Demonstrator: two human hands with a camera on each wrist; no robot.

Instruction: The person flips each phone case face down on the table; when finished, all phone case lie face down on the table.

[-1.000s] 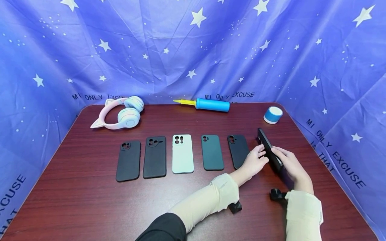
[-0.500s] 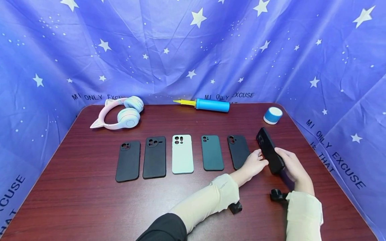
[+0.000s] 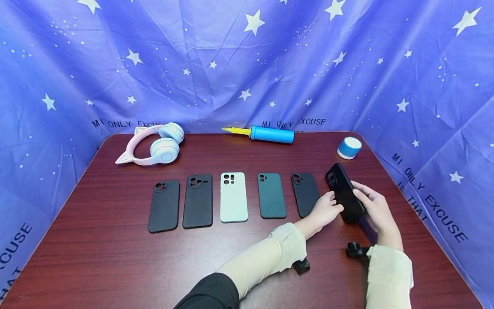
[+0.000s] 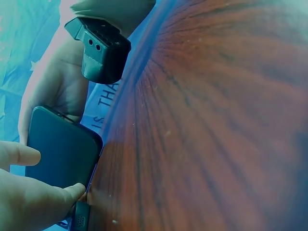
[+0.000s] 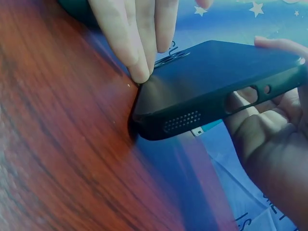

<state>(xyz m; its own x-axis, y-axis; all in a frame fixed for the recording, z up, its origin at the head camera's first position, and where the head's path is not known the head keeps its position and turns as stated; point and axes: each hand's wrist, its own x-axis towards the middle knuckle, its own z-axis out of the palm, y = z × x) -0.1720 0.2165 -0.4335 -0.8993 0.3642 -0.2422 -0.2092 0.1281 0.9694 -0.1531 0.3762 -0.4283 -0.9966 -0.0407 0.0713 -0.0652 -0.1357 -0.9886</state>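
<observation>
A black phone case (image 3: 348, 201), tilted up on its long edge with its back facing left, stands at the table's right side. My right hand (image 3: 380, 214) grips it along the right edge, and in the right wrist view the palm shows through the port cutout beside a speaker grille of the case (image 5: 192, 94). My left hand (image 3: 323, 210) touches the back and left edge with fairly straight fingers. In the left wrist view, fingertips (image 4: 29, 155) press on the smooth back of the case (image 4: 62, 149).
Left of the hands lie a black case (image 3: 302, 189), a green one (image 3: 272, 195), a pale one (image 3: 233, 197) and two dark ones (image 3: 198, 204) (image 3: 164, 208). Behind are cat-ear headphones (image 3: 165, 151), a blue hand pump (image 3: 272, 134) and a small blue speaker (image 3: 349, 148).
The right hand has turned the held phone case from nearly edge-on so that its back and camera cutouts show more. The left hand stays almost in place.
</observation>
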